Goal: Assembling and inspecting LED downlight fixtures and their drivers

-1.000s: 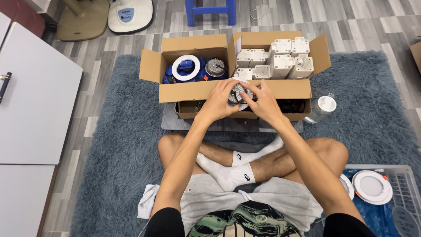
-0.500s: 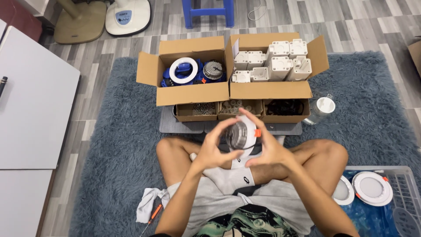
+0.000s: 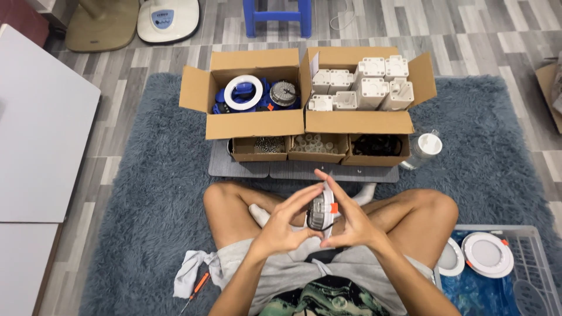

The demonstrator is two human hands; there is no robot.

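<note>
I sit cross-legged on a grey-blue rug point(image 3: 146, 193). Both hands hold a small round downlight point(image 3: 321, 210) on edge above my lap; it has a white rim, a ribbed metal back and an orange clip. My left hand point(image 3: 280, 225) grips it from the left, fingers stretched over the top. From the right, my right hand point(image 3: 345, 217) pinches the rim next to the orange clip.
Ahead stand two open cardboard boxes, one point(image 3: 249, 126) with a white ring and blue parts, one point(image 3: 363, 122) with white plastic blocks. Three small part boxes point(image 3: 319, 157) sit in front. A crate point(image 3: 530, 281) with finished lights is at right. A screwdriver point(image 3: 196, 287) and cloth lie left.
My hands left the small boxes, drew the light back toward my lap and turned it on edge.
</note>
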